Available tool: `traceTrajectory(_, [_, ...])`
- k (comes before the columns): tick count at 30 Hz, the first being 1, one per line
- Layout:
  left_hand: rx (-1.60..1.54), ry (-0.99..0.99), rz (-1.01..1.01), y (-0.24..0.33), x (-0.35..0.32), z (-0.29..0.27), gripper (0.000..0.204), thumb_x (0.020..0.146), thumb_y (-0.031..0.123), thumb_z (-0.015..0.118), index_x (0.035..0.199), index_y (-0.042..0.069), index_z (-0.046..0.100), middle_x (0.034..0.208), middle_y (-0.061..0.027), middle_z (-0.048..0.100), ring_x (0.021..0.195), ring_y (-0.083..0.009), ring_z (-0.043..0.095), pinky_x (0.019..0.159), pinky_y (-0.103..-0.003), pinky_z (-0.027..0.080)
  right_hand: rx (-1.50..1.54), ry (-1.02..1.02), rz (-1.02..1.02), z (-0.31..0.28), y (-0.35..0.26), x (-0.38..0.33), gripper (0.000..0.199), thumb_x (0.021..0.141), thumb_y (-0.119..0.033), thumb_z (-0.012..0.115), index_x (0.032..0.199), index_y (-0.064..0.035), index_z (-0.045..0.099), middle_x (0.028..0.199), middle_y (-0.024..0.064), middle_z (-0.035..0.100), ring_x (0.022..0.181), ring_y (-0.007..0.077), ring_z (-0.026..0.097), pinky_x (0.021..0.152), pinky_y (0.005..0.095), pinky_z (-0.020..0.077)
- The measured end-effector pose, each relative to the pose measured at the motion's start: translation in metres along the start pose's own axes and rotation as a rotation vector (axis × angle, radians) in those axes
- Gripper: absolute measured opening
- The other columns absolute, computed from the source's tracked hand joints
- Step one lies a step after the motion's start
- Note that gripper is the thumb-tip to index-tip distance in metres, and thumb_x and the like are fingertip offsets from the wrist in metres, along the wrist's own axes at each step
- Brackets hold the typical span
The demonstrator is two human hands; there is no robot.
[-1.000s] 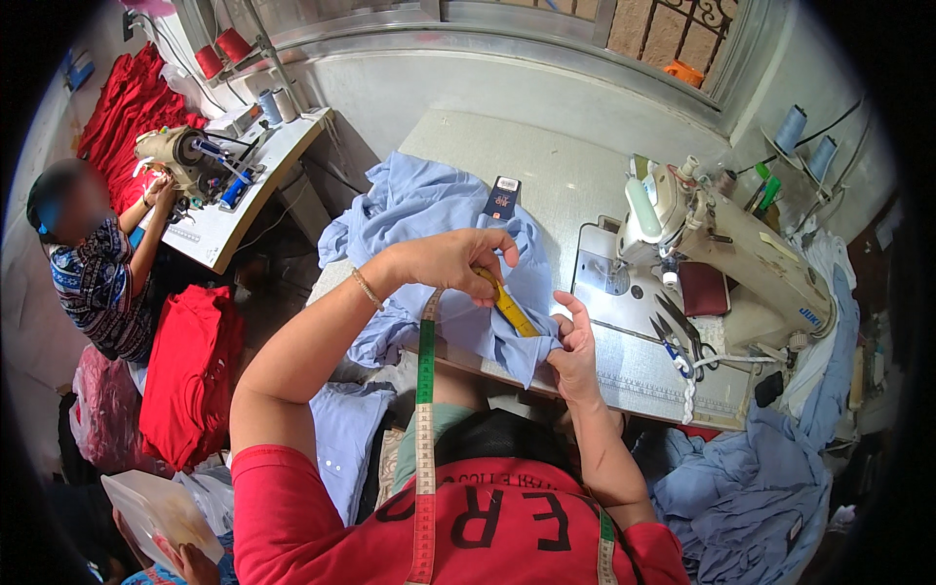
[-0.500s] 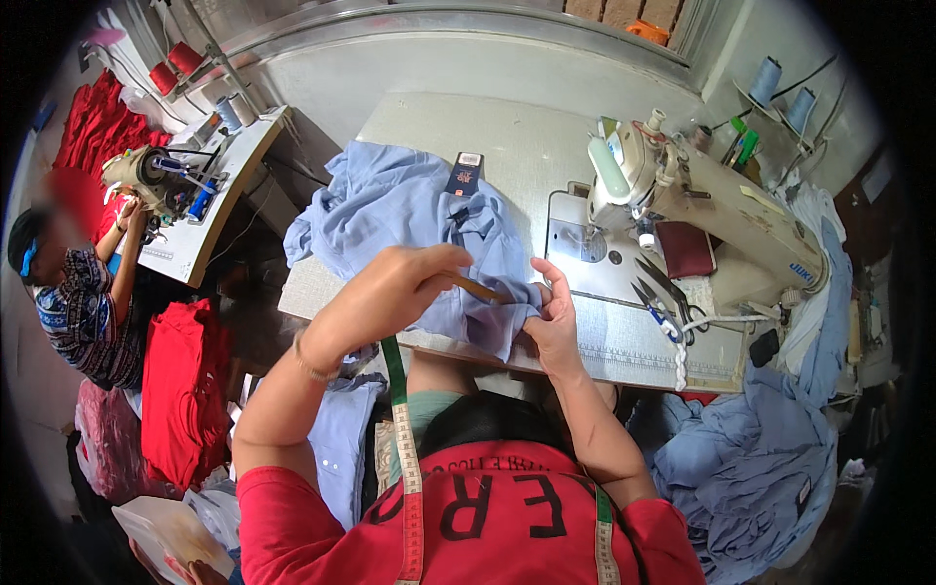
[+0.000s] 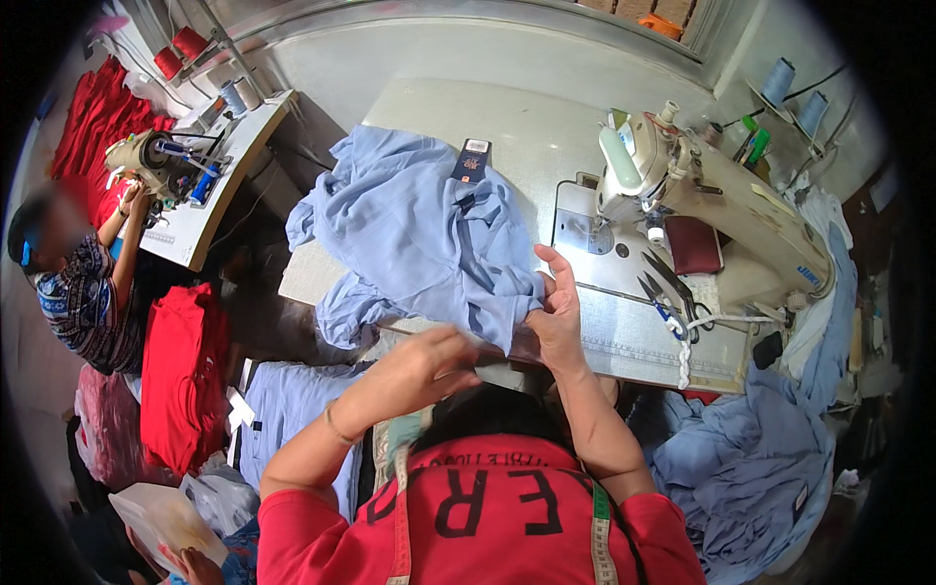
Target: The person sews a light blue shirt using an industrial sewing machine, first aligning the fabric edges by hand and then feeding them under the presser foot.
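A light blue garment [image 3: 419, 224] lies bunched on the pale sewing table [image 3: 546, 127], with a dark label card [image 3: 473, 161] on top of it. My right hand [image 3: 556, 312] pinches the garment's near corner at the table's front edge, thumb and fingers around the fold. My left hand [image 3: 429, 356] is curled just left of that corner, close to the hem. What its fingers hold is hidden. A measuring tape [image 3: 402, 507] hangs over my red shirt.
A cream sewing machine [image 3: 712, 195] stands to the right, with scissors [image 3: 663, 292] on its metal plate. More blue cloth [image 3: 760, 468] is piled at the lower right. A co-worker [image 3: 78, 283] sits at a second machine on the left, beside red garments [image 3: 180, 380].
My left hand has dropped from above the garment to the table's front edge, and the yellow item it held no longer shows. My right hand has closed on the garment's corner.
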State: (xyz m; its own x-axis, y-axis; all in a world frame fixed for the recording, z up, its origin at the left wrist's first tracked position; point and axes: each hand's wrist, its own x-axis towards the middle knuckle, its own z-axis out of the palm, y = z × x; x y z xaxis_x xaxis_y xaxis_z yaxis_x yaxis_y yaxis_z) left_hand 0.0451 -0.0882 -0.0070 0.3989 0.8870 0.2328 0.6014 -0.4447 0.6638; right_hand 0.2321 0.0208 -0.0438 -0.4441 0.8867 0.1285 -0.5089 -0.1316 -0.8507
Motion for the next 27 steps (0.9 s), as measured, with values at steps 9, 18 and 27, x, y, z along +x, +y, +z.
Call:
traceTrajectory(9, [0.230, 0.627, 0.189, -0.011, 0.050, 0.036, 0.046, 0.071, 0.006, 0.076, 0.111, 0.005, 0.053, 0.105, -0.0132, 0.054, 0.093, -0.0335, 0.054, 0.081, -0.042, 0.044, -0.091, -0.097, -0.112, -0.002, -0.004, -0.003, 0.072, 0.078, 0.013, 0.058, 0.141, -0.0053, 0.031, 0.112, 0.0092, 0.062, 0.100, 0.0129, 0.060, 0.087, 0.0260, 0.0484])
traceTrajectory(18, [-0.119, 0.361, -0.053, -0.006, 0.047, 0.002, 0.038, 0.083, -0.001, 0.065, 0.119, 0.001, 0.052, 0.108, -0.0169, 0.061, 0.092, -0.0329, 0.064, 0.074, -0.035, 0.051, -0.205, -0.119, -0.001, 0.006, -0.001, -0.007, 0.073, 0.077, 0.012, 0.060, 0.141, -0.0067, 0.032, 0.109, 0.0076, 0.062, 0.098, 0.0124, 0.059, 0.084, 0.0259, 0.0478])
traceTrajectory(27, [0.341, 0.045, 0.051, 0.010, 0.053, -0.033, 0.036, 0.078, 0.006, 0.069, 0.112, 0.008, 0.056, 0.103, -0.0117, 0.055, 0.083, -0.0325, 0.064, 0.072, -0.040, 0.053, -0.238, -0.134, 0.049, 0.005, 0.000, -0.001, 0.072, 0.079, 0.011, 0.063, 0.141, -0.0071, 0.032, 0.103, 0.0050, 0.062, 0.095, 0.0103, 0.059, 0.084, 0.0241, 0.0476])
